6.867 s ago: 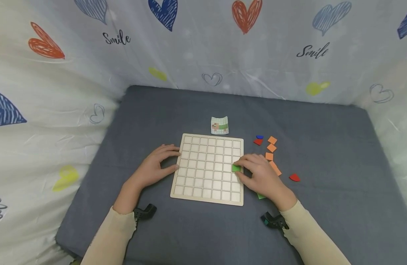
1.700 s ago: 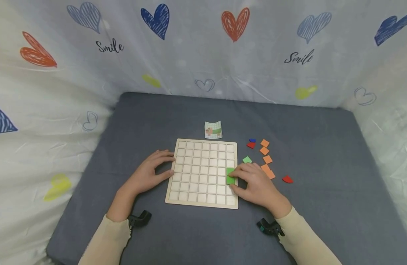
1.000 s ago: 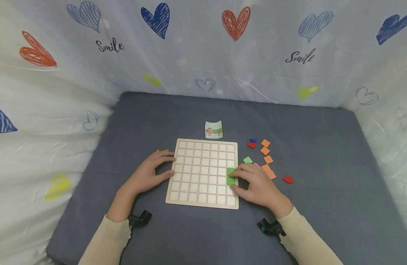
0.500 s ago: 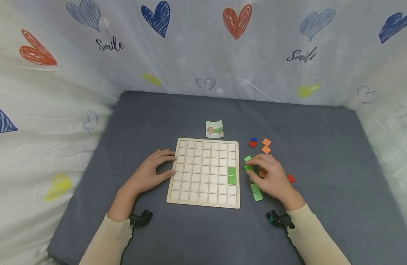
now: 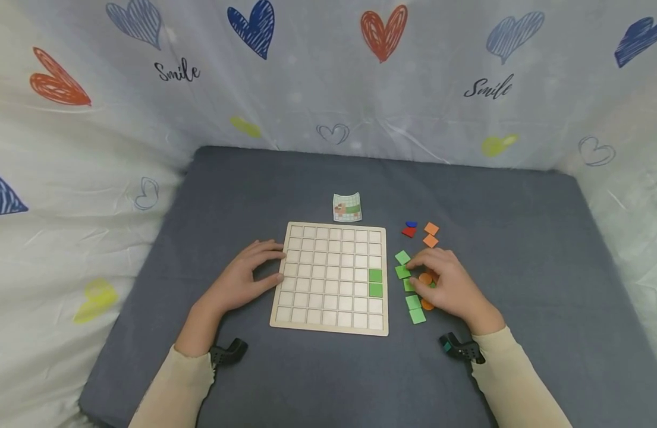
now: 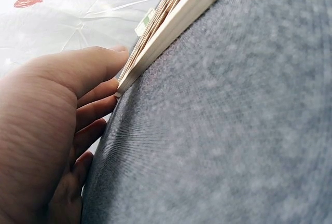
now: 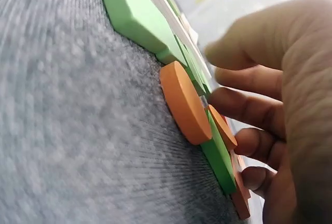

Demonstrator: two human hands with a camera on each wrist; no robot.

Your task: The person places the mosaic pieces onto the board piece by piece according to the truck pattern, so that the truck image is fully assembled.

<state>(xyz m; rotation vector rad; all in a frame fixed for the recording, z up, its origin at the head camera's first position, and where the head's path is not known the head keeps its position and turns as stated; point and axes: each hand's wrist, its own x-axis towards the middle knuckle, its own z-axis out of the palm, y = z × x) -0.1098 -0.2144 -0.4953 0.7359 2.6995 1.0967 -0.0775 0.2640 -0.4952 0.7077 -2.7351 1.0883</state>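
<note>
A pale wooden grid board (image 5: 328, 255) lies on the grey cloth, two green square tiles (image 5: 375, 282) side by side in its rightmost column. My left hand (image 5: 244, 279) rests at the board's left edge, fingers extended. In the left wrist view its thumb and fingertips meet the corner of the board. To the right of the board, my right hand (image 5: 451, 282) is over a group of loose pieces, with its thumb and fingers apart and nothing between them. Several green tiles (image 5: 402, 271) lie by its fingertips; orange discs (image 7: 184, 105) show beneath it, partly covered in the head view.
Beyond the board lies a small picture card (image 5: 347, 208). Orange squares (image 5: 431, 241), a red piece (image 5: 409, 232) and a blue piece (image 5: 411, 224) sit behind the right hand. A white curtain (image 5: 328, 77) with printed hearts hangs along the table's far side.
My right hand has left the two green tiles on the board and moved right to the loose pieces. Earlier only one green tile was at the board. The left hand stays at the edge.
</note>
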